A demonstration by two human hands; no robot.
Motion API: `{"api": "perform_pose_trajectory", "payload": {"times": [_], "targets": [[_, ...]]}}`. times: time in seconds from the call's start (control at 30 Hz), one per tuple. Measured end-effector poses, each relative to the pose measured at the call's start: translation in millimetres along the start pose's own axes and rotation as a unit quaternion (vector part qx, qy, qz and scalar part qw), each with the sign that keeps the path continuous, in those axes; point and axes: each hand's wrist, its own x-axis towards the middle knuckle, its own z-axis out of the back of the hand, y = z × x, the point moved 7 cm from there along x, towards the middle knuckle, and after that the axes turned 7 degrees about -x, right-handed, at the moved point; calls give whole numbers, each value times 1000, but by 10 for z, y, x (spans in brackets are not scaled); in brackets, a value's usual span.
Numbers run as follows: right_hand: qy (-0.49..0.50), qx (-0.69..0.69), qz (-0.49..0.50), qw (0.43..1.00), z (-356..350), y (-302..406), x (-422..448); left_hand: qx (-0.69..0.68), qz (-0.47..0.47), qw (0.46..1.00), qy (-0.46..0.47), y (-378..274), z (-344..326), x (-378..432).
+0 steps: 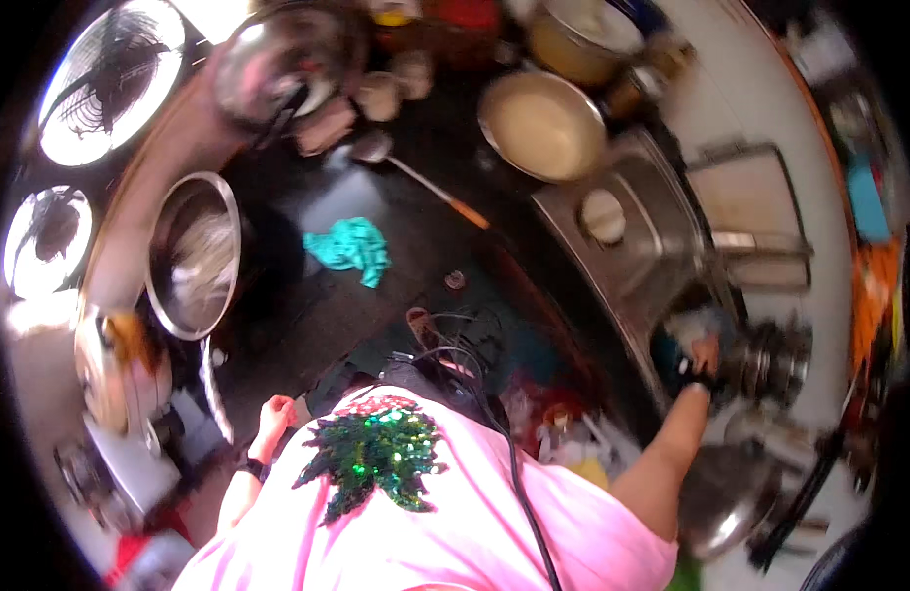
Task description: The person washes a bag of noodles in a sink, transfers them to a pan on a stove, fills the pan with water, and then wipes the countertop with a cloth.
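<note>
My right hand reaches down into the basin at the near end of the steel sink. A dark band is on its wrist. The hand is blurred among the pale and blue things in the basin, and what its fingers hold cannot be made out. My left hand hangs by my side with fingers curled in; nothing shows in it. A round pale object lies on the sink's drainboard. Beside the basin stands a blurred cluster of steel ware.
A wide bowl of pale liquid stands beyond the sink. On the dark floor lie a turquoise cloth and a long-handled ladle. To the left is a large steel pan. A black cable runs down my shirt.
</note>
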Motion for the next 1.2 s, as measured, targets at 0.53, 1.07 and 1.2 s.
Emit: {"api": "perform_pose_trajectory", "payload": {"times": [0.53, 1.07, 1.2], "targets": [[508, 520, 350, 590, 1685, 7247, -3628, -169, 77, 963, -197, 1581, -366, -1200], [449, 695, 425, 368, 1607, 8108, -3743, -206, 189, 923, -263, 3355, -1761, -2105], [444, 697, 392, 405, 2327, 7007, -4572, -321, 157, 901, -246, 3146, -1207, -1922]]}}
